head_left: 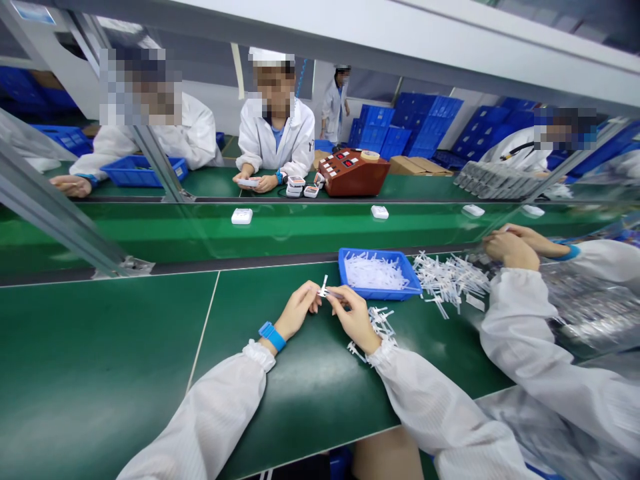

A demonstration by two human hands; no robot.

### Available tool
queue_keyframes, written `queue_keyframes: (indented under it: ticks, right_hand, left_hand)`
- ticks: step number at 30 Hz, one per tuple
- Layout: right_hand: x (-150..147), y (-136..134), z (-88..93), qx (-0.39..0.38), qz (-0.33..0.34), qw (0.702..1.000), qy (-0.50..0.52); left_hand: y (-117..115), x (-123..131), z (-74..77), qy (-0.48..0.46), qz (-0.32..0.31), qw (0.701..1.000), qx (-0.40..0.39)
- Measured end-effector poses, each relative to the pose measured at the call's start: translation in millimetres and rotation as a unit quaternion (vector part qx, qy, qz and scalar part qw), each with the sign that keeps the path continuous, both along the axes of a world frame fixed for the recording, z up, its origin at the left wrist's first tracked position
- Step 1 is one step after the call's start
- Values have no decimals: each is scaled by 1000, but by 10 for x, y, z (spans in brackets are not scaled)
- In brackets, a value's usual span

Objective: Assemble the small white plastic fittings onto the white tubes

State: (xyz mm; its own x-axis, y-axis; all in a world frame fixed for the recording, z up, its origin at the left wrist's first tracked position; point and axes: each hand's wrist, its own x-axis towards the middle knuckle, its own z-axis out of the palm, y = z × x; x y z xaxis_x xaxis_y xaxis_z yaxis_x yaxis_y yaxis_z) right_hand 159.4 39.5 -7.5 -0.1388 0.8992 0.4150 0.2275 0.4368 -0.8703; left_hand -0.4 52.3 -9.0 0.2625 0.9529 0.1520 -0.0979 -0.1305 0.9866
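Observation:
Over the green table, my left hand (299, 309) and my right hand (354, 316) meet fingertip to fingertip. Between them they pinch a small white plastic part (324, 288) with a thin strip pointing up. A blue wristband (272, 336) circles my left wrist. Just behind my right hand stands a blue tray (381, 293) holding many thin translucent strips (375, 271). Several loose white parts (382, 323) lie beside and partly behind my right wrist. A larger pile of white parts (450, 280) spreads to the right of the tray.
A neighbour's hands (513, 247) work at the right, near clear-wrapped goods (595, 307). White devices (242, 216) sit on the green conveyor (310, 230). Across it are people, a red-brown console (353, 175) and a blue basket (145, 173). Metal posts (65, 213) rise at left and right.

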Motion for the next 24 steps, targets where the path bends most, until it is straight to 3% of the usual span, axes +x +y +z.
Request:
queue_keyframes:
  ticks: [7,24]
  right_hand:
    - [-2,-6,36,8,-1,999,-42]
    - [-15,10,12,-60,24,998,8]
  left_hand:
    - [-15,9,28,37,17,998,37]
    - [-26,2,18,92,19,993,70]
